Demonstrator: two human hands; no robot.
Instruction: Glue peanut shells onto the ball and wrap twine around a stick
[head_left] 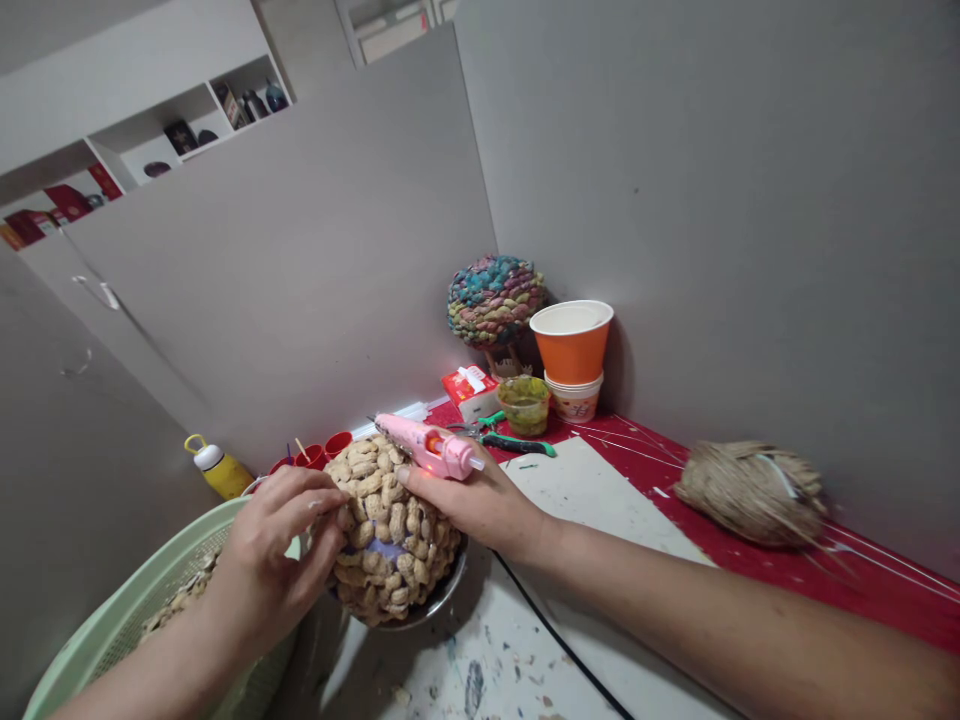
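A round ball covered with peanuts (394, 565) rests in a metal bowl (442, 597), with a small purple patch bare near its middle. My right hand (484, 500) is wrapped round a pink glue gun (424, 445), held over the top of the ball with its nozzle pointing to the upper left. At the ball's left side is my left hand (289, 535), fingers bent and pinched together against the peanuts; whether a peanut is between the fingertips is hidden. A black cord (559, 635) runs from below my right hand to the front edge.
A green basket (97, 620) with peanuts stands at the left, beside a yellow bottle (225, 475). Behind are red cups (337, 443), pliers (517, 443), a tissue pack (471, 392), a green-stained tub (524, 405), orange cup (572, 345) and coloured tree model (495, 302). Twine (750, 492) lies right.
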